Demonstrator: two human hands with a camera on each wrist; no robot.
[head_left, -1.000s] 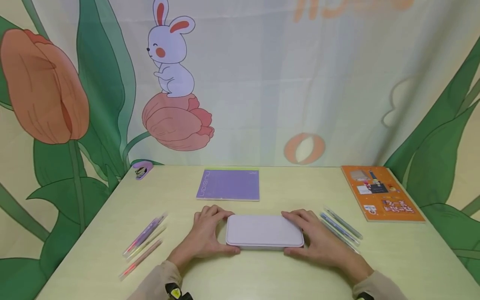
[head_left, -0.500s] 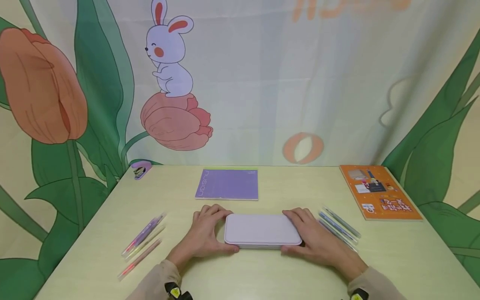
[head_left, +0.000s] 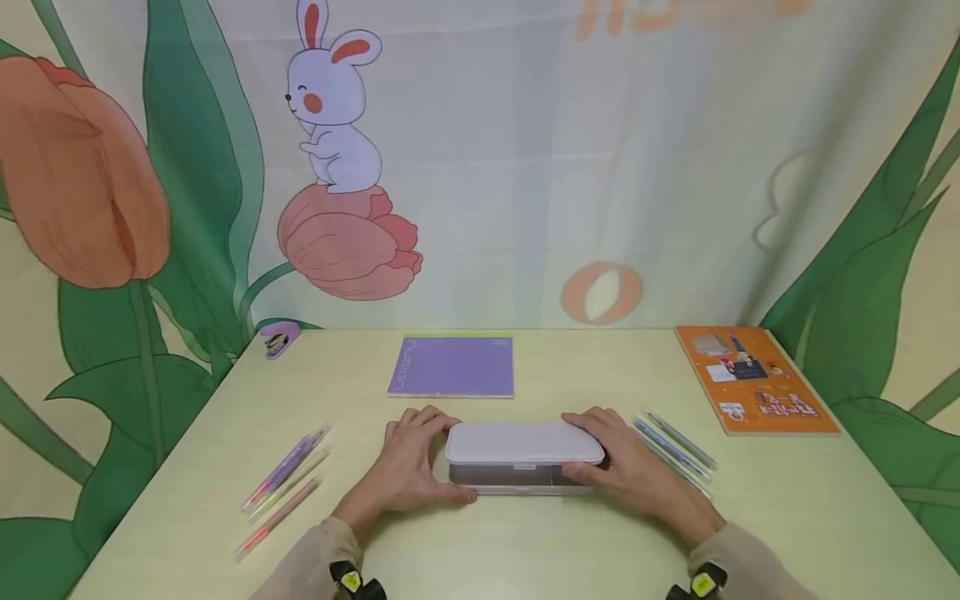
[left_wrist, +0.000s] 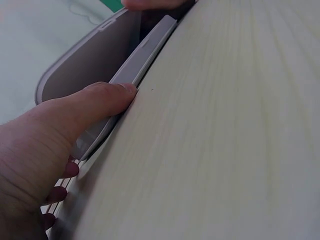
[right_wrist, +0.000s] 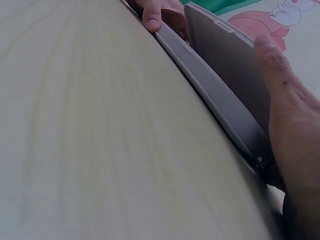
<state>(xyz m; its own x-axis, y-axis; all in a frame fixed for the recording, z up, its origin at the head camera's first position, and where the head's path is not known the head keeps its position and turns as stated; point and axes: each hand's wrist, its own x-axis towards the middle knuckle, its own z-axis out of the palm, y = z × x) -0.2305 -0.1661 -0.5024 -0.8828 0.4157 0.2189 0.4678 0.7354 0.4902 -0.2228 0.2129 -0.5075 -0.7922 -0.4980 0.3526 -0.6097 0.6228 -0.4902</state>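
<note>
A pale hard pencil case (head_left: pixel 517 490) lies in front of me, its hinged lid (head_left: pixel 525 440) partly raised at the front edge. A dark gap shows between lid and base in the head view. My left hand (head_left: pixel 408 462) grips the left end of the case, thumb on the front wall of the base and fingers at the back. With my right hand (head_left: pixel 630 467) I hold the right end; the thumb (right_wrist: pixel 270 60) is at the lid's front edge, and the fingers reach behind. The lid's grey inside shows in both wrist views; I cannot see the floor of the case.
Several coloured pens (head_left: pixel 281 492) lie to the left, and more pens (head_left: pixel 675 450) to the right. A purple notebook (head_left: pixel 453 367) sits behind the case. An orange book (head_left: pixel 757 379) is at the back right, a small purple-and-black item (head_left: pixel 279 339) at the back left.
The lid has gone from closed to partly raised. My right thumb has moved up with the lid's front edge, while my left hand keeps its hold on the base.
</note>
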